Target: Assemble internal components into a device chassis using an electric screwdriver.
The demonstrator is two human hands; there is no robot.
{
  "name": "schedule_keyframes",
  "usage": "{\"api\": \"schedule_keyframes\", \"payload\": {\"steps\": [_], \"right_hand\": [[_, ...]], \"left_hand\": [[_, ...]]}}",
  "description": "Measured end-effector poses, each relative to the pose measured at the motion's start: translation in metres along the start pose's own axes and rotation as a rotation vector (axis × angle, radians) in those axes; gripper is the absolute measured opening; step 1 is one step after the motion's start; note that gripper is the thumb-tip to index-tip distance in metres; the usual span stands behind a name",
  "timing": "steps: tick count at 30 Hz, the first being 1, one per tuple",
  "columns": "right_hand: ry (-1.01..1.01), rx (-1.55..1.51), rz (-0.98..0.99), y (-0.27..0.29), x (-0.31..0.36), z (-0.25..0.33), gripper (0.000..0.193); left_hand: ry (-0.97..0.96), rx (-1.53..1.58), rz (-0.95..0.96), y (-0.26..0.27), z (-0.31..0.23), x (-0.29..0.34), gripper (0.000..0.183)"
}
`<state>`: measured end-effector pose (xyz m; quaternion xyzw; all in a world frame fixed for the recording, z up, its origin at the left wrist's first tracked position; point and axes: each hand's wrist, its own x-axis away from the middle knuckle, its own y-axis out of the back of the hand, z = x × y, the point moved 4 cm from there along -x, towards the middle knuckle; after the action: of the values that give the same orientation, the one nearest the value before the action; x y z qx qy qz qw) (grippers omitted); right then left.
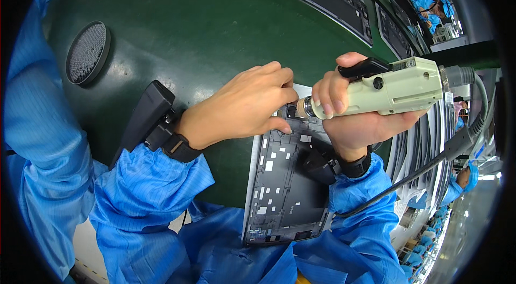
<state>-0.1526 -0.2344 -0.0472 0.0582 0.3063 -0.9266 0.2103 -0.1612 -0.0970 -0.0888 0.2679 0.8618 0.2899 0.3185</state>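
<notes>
My right hand (352, 114) is wrapped around a pale-green electric screwdriver (395, 90) with a black lever, its nose pointing left. Under that nose lies a flat tablet-like housing (301, 166), dark inside with several small white patches, reaching down to the edge near my body. At its far end, my left hand (250, 101) is closed, with the fingers curled and the thumb close to the housing beside the screwdriver's tip. Whatever the left fingertips hold, if anything, is hidden. Both wrists carry black strapped-on devices; the left one (148, 117) stands up large.
A round dish (88, 53) of tiny dark pieces sits at the left of the green table (177, 20). Similar housings (333, 2) lie at the far right, above a stack of thin sheets (424, 149). A grey cable (414, 176) trails from the screwdriver. Another person's blue sleeve (40, 96) is at left.
</notes>
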Motion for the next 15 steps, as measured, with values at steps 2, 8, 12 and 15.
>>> {"api": "schedule_keyframes", "payload": {"steps": [2,8,12,15], "right_hand": [[-0.011,-0.015,-0.022,0.001,-0.001,-0.002,0.13],[0.078,-0.009,0.022,-0.009,0.004,-0.012,0.123],[-0.005,-0.018,-0.015,-0.005,0.009,-0.017,0.123],[0.066,0.243,-0.216,-0.005,0.011,-0.009,0.118]], "left_hand": [[0.004,0.003,0.0,-0.001,0.002,0.001,0.038],[0.032,-0.023,0.026,0.004,-0.003,0.002,0.038],[-0.048,-0.062,-0.193,0.022,-0.019,0.009,0.03],[0.397,-0.05,-0.149,0.03,-0.061,0.057,0.029]]}}
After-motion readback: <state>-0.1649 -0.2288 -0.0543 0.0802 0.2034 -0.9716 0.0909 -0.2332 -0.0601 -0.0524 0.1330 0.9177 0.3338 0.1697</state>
